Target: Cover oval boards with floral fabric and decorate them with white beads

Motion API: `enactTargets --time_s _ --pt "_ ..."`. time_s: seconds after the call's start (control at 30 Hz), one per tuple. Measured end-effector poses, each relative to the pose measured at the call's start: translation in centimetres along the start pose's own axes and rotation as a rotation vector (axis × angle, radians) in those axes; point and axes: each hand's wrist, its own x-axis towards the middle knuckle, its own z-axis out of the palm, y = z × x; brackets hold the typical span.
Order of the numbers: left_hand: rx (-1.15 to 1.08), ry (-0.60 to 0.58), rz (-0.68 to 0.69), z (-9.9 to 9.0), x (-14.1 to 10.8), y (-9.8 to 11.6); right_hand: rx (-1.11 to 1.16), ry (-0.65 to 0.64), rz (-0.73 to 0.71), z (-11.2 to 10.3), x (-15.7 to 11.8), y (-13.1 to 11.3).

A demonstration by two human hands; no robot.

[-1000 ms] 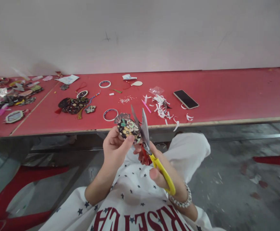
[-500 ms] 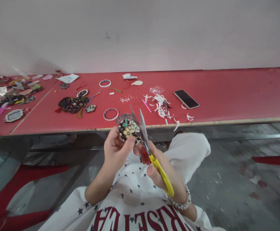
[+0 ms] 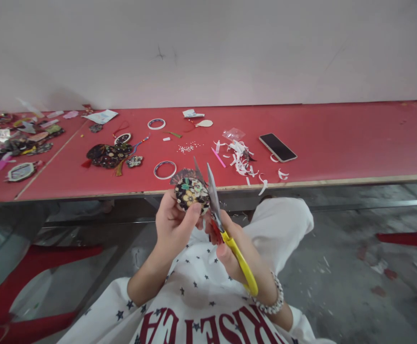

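Note:
In my left hand (image 3: pixel 172 222) is a round floral fabric piece (image 3: pixel 191 195), black with yellow, green and white flowers, pinched between thumb and fingers. A dark fringed edge fans out at its upper left. My right hand (image 3: pixel 235 246) is closed round yellow-handled scissors (image 3: pixel 243 267); a red part shows beneath them. The scissor blades point up and stand apart, right beside the fabric piece's right edge. Both hands are over my lap, just in front of the table edge.
On the red table (image 3: pixel 337 143) lie a phone (image 3: pixel 278 147), curled white paper strips (image 3: pixel 242 160), a pink stick (image 3: pixel 218 157), two tape rolls (image 3: pixel 165 170), scattered white beads (image 3: pixel 189 148) and a dark floral pouch (image 3: pixel 108 155). Mixed fabric pieces (image 3: pixel 15 143) are piled at far left.
The fabric piece has shifted slightly left and turned a little in my left hand. My right hand and the scissors have moved only slightly.

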Motion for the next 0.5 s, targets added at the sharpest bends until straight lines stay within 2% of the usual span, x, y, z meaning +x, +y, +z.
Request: enactTargets --time_s 0.5 --pt "-0.013 -0.027 0.014 -0.25 -0.08 -0.19 -0.040 -0.015 0.021 -0.06 0.07 -0.45"
